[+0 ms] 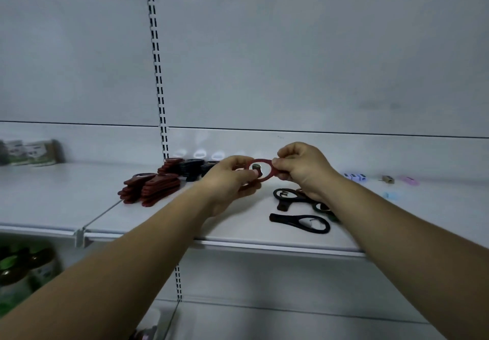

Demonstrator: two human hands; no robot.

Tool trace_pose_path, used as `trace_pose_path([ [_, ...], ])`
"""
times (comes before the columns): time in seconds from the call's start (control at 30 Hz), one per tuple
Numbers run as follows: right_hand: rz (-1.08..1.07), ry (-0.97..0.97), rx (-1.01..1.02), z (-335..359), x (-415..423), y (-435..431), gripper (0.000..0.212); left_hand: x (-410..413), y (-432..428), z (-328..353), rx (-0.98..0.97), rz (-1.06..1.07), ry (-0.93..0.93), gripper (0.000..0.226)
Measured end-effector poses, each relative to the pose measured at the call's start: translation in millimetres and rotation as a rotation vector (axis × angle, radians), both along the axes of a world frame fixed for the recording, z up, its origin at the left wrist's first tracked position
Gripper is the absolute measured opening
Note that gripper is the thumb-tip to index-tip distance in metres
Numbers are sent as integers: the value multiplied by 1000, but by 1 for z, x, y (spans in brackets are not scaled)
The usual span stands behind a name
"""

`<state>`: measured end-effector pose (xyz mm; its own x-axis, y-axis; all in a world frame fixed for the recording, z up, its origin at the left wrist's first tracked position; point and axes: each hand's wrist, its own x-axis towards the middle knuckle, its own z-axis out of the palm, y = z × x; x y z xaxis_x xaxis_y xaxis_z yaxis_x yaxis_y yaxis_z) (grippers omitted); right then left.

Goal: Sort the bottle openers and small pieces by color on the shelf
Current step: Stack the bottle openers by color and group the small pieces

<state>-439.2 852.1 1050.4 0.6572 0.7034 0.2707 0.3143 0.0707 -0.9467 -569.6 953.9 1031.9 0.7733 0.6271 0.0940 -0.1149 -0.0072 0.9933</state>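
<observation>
You are holding the red plastic ring-shaped bottle opener point(260, 171) above the white shelf point(238, 223) (both hands): left hand point(230, 178) and right hand point(301, 169) fingers are pinching its rim.

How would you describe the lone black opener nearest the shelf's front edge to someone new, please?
On the white shelf, look right of the red opener stacks, below the right hand. The black opener lies flat and alone, nearest the front edge, handle pointing left.

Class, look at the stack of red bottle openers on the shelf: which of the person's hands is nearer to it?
Left. The left hand is just right of the red stack; the right hand is farther right.
</observation>
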Motion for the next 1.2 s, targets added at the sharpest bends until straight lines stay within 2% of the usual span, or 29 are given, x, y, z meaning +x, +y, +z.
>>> trace_pose_path([
  [0.1,-94,-394,-149,-5,5,-6,12,9,-9,2,66,-21,-3,33],
  [0.17,-147,-542,-239,0,15,-18,6,14,-12,3,98,-7,28,36],
  [0.2,-181,-610,-321,5,21,-26,19,16,-13,3,109,1,52,37],
  [0.27,-166,-734,-634,12,35,-44,43,19,-13,4,112,9,99,39],
  [0.3,-121,-788,-818,13,38,-52,48,21,-13,5,107,9,116,41],
  [0.33,-66,-824,-965,13,39,-56,47,23,-14,6,101,14,129,42],
  [0.37,-27,-851,-1027,10,42,-58,41,26,-15,6,92,21,137,41],
  [0.47,-20,-903,-900,3,45,-56,25,33,-22,5,46,52,153,33],
  [0.57,-22,-938,-810,0,48,-58,23,38,-22,2,37,102,142,28],
  [0.67,33,-1010,-916,0,50,-59,34,39,-16,0,50,113,106,11],
  [0.73,48,-1022,-959,-1,51,-59,32,38,-13,-3,65,91,99,15],
  [0.87,-53,-954,-964,3,57,-61,19,38,-11,-7,95,83,93,20],
  [0.93,-100,-919,-1045,6,56,-59,27,38,-11,-7,84,63,64,22],
  [1.03,-46,-875,-1105,8,54,-52,44,39,-11,-7,70,56,36,16],
  [1.2,54,-716,-924,8,50,-47,17,38,-12,-8,76,115,34,17],
])
